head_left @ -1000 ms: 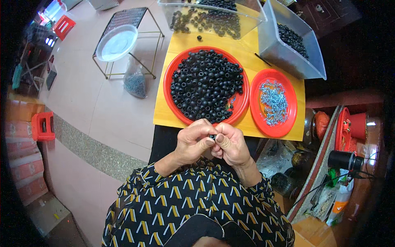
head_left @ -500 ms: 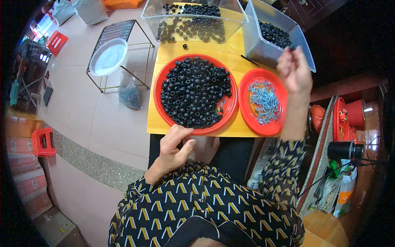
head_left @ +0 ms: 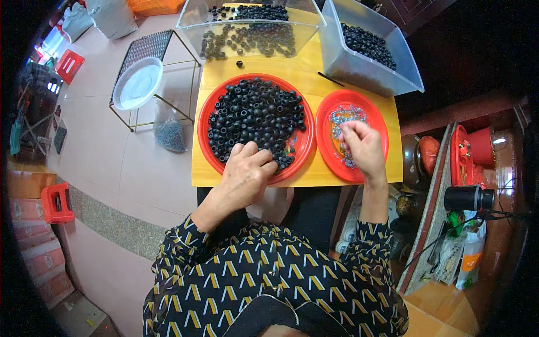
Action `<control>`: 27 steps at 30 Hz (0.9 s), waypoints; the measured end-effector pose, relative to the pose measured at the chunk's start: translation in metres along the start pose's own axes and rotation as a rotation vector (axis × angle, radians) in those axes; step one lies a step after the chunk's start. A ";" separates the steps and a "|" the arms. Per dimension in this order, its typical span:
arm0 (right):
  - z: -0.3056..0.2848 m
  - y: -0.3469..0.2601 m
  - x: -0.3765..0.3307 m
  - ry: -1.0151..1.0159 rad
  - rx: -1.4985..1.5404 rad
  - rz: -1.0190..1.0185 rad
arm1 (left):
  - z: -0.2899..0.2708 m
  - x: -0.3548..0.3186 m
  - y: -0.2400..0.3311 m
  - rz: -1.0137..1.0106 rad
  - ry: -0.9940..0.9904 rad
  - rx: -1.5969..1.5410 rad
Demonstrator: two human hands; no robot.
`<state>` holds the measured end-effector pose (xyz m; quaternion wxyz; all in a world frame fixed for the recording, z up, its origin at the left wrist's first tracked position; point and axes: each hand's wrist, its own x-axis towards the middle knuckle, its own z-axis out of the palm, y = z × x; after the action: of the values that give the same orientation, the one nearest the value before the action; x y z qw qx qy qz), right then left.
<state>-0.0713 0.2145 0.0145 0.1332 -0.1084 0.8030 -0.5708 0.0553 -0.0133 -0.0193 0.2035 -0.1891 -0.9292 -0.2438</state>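
A round red tray (head_left: 204,160) carries a large heap of small black beads (head_left: 255,115) with holes through them. My left hand (head_left: 245,171) rests over its near edge, fingers curled down among the beads; the fingertips are hidden, so what they pinch cannot be made out. To the right lies a smaller red plate (head_left: 380,124) spread with small shiny silver-blue metal pieces (head_left: 349,112), too tiny to name exactly. Above these pieces is my right hand (head_left: 365,149), thumb and fingers pinched together at the plate's middle. Anything between those fingertips is too small to see.
Behind the tray stands a clear plastic bin (head_left: 252,39) with black beads; another translucent bin (head_left: 365,62) at the far right holds more. A loose bead (head_left: 240,64) and a thin black strip (head_left: 330,78) lie on the yellow table (head_left: 297,67). Left is a stool with a white lid (head_left: 137,83).
My right hand has come from the right-hand bin down to the plate of metal pieces. My left hand has moved from the tray's near rim onto the beads. The view has shifted slightly.
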 end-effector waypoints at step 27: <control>0.000 0.041 -0.025 -0.055 -0.921 -0.454 | -0.007 -0.031 0.020 -0.714 0.315 -1.361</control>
<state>-0.0486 0.2358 -0.0216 -0.0345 -0.3426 0.9235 -0.1692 0.0931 -0.0086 -0.0209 0.0817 0.0748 -0.5402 -0.8342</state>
